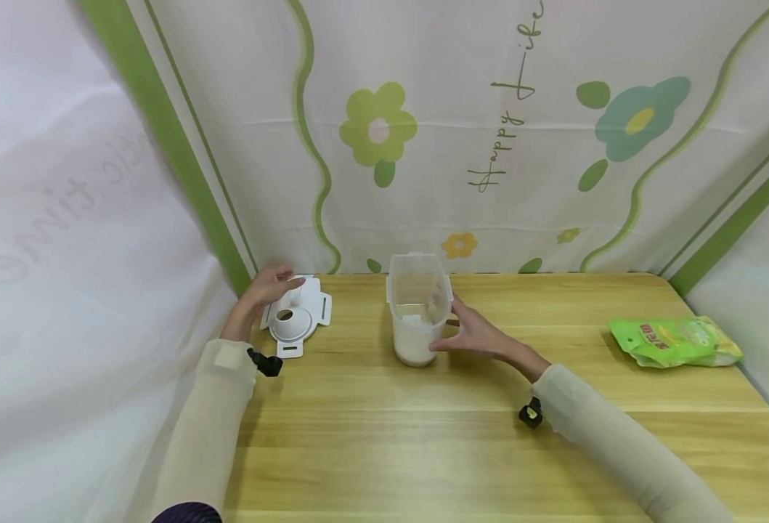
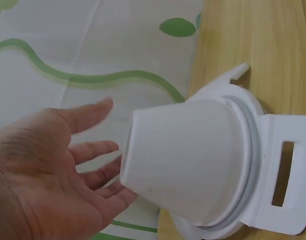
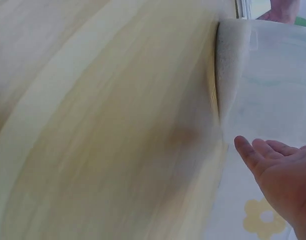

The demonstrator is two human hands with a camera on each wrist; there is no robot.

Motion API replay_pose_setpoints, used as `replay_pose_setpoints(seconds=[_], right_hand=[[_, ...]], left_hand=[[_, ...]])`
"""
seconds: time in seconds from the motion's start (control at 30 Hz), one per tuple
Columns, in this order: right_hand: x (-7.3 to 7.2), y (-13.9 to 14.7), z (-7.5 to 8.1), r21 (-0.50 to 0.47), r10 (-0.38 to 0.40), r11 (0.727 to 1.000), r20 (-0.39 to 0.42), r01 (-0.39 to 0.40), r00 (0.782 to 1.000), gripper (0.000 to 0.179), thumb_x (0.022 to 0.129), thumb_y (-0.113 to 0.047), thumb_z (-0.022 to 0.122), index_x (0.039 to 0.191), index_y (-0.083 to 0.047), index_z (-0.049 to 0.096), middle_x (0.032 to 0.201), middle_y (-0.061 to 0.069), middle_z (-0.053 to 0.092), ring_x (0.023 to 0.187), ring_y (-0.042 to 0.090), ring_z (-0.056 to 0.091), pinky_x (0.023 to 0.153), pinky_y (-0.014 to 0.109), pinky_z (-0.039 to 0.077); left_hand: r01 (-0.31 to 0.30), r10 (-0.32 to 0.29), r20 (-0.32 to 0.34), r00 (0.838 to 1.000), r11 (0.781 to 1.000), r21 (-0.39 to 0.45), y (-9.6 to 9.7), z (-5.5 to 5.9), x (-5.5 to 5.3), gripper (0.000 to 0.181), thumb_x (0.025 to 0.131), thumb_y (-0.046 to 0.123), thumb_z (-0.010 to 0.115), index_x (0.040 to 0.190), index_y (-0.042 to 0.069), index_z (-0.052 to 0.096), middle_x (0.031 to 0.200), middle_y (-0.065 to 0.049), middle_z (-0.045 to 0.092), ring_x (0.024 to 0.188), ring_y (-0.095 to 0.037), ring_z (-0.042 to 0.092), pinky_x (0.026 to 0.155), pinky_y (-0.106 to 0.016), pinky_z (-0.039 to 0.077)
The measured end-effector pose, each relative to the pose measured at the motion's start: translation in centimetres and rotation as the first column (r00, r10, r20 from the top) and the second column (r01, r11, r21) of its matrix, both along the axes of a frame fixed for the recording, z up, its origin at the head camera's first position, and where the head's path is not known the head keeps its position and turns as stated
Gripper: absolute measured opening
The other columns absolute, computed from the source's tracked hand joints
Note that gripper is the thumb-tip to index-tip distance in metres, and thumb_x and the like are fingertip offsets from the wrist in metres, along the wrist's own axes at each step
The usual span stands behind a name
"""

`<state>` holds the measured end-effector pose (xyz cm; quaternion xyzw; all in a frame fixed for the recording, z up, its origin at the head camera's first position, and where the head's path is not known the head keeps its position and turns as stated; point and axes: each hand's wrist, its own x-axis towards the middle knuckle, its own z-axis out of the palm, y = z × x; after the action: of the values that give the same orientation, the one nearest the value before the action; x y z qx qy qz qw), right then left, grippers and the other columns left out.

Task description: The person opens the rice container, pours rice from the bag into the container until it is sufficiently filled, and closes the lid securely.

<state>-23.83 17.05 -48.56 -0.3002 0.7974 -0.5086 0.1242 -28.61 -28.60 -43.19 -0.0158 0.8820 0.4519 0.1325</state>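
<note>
A clear plastic container (image 1: 417, 290) stands upright on the table, with white, grainy contents in its lower part. My right hand (image 1: 475, 333) is at its right side, thumb toward the front and fingers toward the back. In the right wrist view, the right hand (image 3: 280, 175) has its fingers extended right by the container wall (image 3: 277, 75). My left hand (image 1: 269, 289) is over the back-left part of a white lid (image 1: 319, 294) with slotted side tabs. In the left wrist view, the relaxed fingers of the left hand (image 2: 58, 170) are beside the narrow end of the lid's white cone (image 2: 182, 160).
A green snack-like packet (image 1: 674, 341) lies at the right of the wooden table (image 1: 384, 443). White printed curtains (image 1: 423, 203) hang behind the table's back edge and along both sides.
</note>
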Motion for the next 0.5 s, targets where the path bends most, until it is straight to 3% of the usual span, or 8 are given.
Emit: replay_pose_setpoints(seconds=[0.27,0.5], right_hand=[[0.2,1.9,0.4,0.108,0.003,0.994,-0.021,0.0,1.0,0.116,0.087,-0.025,0.091,0.171,-0.011,0.012,0.166,0.021,0.038,0.153,0.042,0.037,0.118,0.064,0.038],[-0.2,3.7,0.5,0.185,0.024,0.983,-0.071,-0.01,0.997,0.111,0.089,-0.03,0.089,0.17,-0.009,0.017,0.173,0.019,0.026,0.157,0.044,0.029,0.119,0.066,0.036]], left_hand=[[0.107,-0.111,-0.098,0.989,0.993,-0.041,2.2,1.8,0.9,0.085,0.105,0.053,0.061,0.17,0.014,0.024,0.174,-0.011,0.028,0.159,-0.038,0.028,0.126,-0.06,0.028],[0.183,-0.187,-0.157,0.97,0.982,-0.041,4.6,3.1,1.7,0.088,0.104,0.056,0.06,0.171,0.014,0.02,0.175,-0.01,0.026,0.157,-0.042,0.03,0.123,-0.062,0.031]])
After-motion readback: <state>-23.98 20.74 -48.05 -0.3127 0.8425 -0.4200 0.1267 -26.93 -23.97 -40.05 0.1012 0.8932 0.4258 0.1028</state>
